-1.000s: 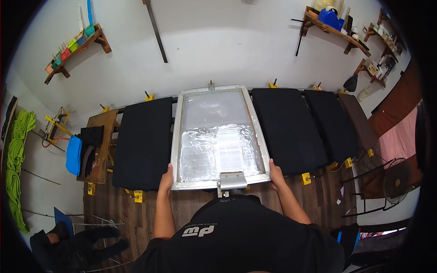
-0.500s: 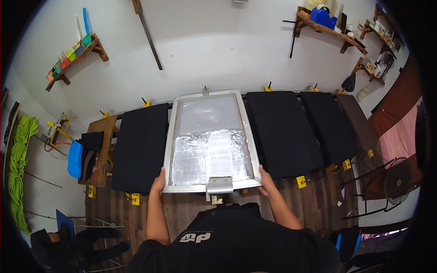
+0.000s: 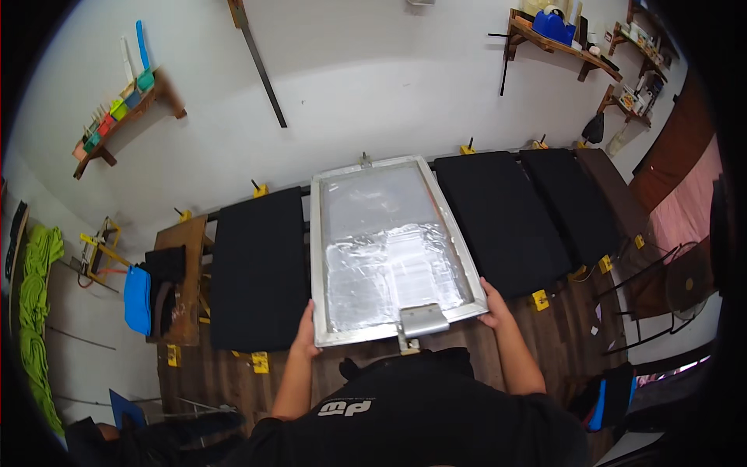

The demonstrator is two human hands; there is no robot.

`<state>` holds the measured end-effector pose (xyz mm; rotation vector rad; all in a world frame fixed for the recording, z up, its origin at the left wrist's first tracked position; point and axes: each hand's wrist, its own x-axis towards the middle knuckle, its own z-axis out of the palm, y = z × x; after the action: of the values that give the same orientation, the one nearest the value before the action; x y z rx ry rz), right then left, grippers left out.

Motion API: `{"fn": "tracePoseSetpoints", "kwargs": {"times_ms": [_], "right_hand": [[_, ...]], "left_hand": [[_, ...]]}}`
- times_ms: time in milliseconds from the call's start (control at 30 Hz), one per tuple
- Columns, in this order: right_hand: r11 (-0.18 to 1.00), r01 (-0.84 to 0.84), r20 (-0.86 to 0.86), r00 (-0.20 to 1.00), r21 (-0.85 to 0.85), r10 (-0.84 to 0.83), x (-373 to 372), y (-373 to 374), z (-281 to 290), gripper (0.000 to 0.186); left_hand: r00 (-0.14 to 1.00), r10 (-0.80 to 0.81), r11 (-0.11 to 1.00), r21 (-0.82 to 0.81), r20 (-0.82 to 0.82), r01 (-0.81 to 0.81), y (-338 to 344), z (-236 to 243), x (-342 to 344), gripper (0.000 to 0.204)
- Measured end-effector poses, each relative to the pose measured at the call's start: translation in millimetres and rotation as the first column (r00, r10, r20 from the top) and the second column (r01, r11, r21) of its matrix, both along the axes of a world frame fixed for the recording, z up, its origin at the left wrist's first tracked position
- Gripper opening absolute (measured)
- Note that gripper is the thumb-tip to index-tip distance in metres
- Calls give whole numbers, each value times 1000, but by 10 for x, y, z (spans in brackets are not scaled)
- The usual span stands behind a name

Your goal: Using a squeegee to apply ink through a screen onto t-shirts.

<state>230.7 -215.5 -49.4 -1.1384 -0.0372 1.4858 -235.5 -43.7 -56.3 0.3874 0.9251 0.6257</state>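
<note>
A screen-printing frame [image 3: 389,249] with a pale metal rim and translucent mesh is in the middle of the head view, over the row of boards. My left hand [image 3: 306,330] is closed on its near left corner. At the near right corner my right hand [image 3: 492,304] grips the rim, fingers partly hidden beneath. A bent metal plate [image 3: 425,320] sits on the near rim, right of its middle. The mesh's near half looks shiny, like film or tape. Whatever lies under the frame is hidden.
Black-covered boards [image 3: 259,268] flank the frame, with more black boards [image 3: 504,226] to the right. Yellow brackets [image 3: 541,300] stick out along their ends. Wall shelves [image 3: 552,43] hang beyond. A fan [image 3: 685,288] stands right; another person [image 3: 117,436] is at lower left.
The whole view has tilted and shifted, so the frame appears farther right, its near end slanting up toward the right. Both hands keep their hold on the near corners.
</note>
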Motion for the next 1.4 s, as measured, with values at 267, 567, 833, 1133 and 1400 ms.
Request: {"fn": "tracePoseSetpoints", "kwargs": {"times_ms": [267,567,833,1133,1400], "right_hand": [[998,56,-38,998,-4,-56,-31,-64,-48,59],[998,-13,-133,991,64,22,-26,-9,86,61],[994,-3,-128,992,107,16,3,-59,0,67],[996,46,-47,998,74,-42,-19,-64,-97,61],[999,21,233,972,-40,-12,-36,-62,-188,60]], "left_hand": [[994,-54,998,-16,90,56,66,-17,-91,68],[997,26,997,-71,72,-21,6,72,-112,75],[999,34,999,-35,-22,-35,-34,159,8,82],[930,53,995,99,-364,-18,-106,8,-3,79],[737,31,960,224,-675,165,-137,41,35,86]]}}
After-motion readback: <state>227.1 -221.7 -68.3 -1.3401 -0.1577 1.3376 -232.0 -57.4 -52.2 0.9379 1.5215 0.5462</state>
